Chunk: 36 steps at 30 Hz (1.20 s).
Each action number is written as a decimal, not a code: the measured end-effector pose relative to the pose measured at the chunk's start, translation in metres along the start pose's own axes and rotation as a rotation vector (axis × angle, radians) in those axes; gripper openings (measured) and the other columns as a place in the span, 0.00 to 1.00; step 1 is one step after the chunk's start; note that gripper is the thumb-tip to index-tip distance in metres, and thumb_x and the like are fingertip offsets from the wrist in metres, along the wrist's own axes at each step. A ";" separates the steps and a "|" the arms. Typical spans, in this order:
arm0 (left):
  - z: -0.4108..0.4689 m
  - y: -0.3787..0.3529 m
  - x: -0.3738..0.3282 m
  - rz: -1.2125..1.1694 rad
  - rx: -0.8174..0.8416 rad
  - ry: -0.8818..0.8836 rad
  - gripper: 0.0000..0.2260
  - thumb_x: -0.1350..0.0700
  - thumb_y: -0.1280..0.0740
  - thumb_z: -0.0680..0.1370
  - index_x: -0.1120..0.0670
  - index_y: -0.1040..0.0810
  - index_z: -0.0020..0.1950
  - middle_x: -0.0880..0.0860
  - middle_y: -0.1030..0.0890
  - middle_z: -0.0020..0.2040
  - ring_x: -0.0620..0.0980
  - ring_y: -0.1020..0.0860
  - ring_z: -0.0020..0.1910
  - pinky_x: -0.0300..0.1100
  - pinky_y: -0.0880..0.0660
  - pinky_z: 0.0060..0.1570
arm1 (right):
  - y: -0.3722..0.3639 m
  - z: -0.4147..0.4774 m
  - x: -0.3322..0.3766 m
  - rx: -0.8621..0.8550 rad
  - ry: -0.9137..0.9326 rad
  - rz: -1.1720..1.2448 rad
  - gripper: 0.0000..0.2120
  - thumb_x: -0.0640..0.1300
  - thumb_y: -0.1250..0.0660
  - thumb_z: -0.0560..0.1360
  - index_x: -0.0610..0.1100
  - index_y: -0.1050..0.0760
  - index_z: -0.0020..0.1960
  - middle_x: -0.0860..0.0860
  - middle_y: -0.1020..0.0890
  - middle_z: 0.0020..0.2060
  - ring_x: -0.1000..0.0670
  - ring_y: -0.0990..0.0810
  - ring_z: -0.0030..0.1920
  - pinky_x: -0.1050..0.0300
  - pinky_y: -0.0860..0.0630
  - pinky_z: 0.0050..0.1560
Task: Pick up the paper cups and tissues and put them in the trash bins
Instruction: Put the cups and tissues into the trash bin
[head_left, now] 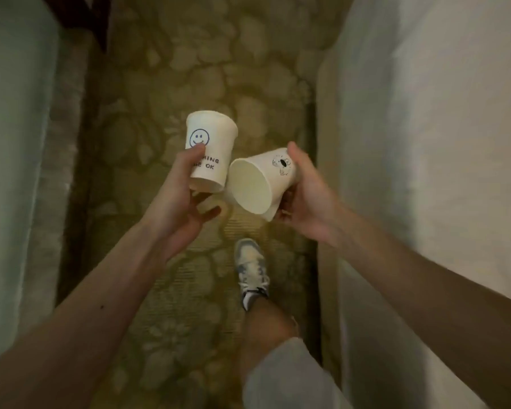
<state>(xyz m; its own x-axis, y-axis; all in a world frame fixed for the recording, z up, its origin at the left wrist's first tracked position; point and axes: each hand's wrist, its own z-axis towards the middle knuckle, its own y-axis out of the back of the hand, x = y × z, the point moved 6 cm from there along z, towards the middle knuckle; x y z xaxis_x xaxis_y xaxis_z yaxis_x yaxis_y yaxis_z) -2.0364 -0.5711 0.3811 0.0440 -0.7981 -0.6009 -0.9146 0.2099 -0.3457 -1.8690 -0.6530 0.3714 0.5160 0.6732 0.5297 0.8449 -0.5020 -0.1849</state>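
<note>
My left hand [177,199] grips a cream paper cup [211,143] with a blue smiley face and dark lettering; my thumb lies across its print. Something pale, maybe a second cup, shows under this hand [211,203]; I cannot tell what it is. My right hand [307,196] holds another cream paper cup [261,184] with a small black drawing, tilted on its side with its open mouth toward me. The two cups nearly touch in the middle of the view, above the floor. No tissue and no trash bin is in view.
I stand in a narrow aisle of patterned olive carpet [189,69]. A white-covered bed [425,143] runs along the right and a pale one [12,143] along the left. My leg and grey-white sneaker [251,267] are stepping forward below the cups.
</note>
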 end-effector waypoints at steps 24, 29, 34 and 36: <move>-0.156 -0.365 -0.565 0.016 0.552 -0.251 0.31 0.42 0.25 0.64 0.51 0.23 0.65 0.61 0.20 0.61 0.60 0.20 0.59 0.57 0.21 0.49 | -0.040 -0.301 0.605 0.186 0.615 0.176 0.31 0.69 0.39 0.69 0.48 0.22 0.60 0.44 0.18 0.51 0.45 0.20 0.52 0.45 0.26 0.58; -0.114 -0.372 -0.661 0.060 0.651 -0.247 0.28 0.42 0.27 0.66 0.50 0.21 0.64 0.60 0.20 0.61 0.61 0.21 0.61 0.58 0.21 0.50 | -0.077 -0.283 0.676 0.115 0.726 0.257 0.34 0.68 0.37 0.68 0.46 0.25 0.64 0.42 0.16 0.52 0.46 0.17 0.48 0.52 0.19 0.44; -0.070 -0.410 -0.739 0.233 0.808 -0.221 0.35 0.40 0.26 0.66 0.51 0.26 0.70 0.60 0.20 0.62 0.60 0.21 0.61 0.60 0.22 0.51 | -0.087 -0.273 0.731 -0.081 0.814 0.247 0.35 0.69 0.37 0.64 0.47 0.23 0.62 0.40 0.18 0.55 0.45 0.17 0.52 0.53 0.21 0.48; -0.051 -0.429 -0.759 0.279 0.856 -0.201 0.35 0.40 0.26 0.65 0.49 0.26 0.70 0.59 0.20 0.62 0.60 0.21 0.61 0.61 0.23 0.51 | -0.082 -0.268 0.747 -0.172 0.819 0.282 0.37 0.69 0.35 0.61 0.47 0.24 0.62 0.39 0.18 0.55 0.45 0.16 0.51 0.52 0.21 0.49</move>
<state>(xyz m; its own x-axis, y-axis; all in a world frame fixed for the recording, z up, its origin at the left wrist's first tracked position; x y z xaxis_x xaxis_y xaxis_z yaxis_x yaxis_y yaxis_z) -1.6975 -0.0844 1.0221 0.0094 -0.5594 -0.8288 -0.2963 0.7901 -0.5366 -1.5906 -0.2543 1.0038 0.3826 -0.0552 0.9223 0.6345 -0.7099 -0.3057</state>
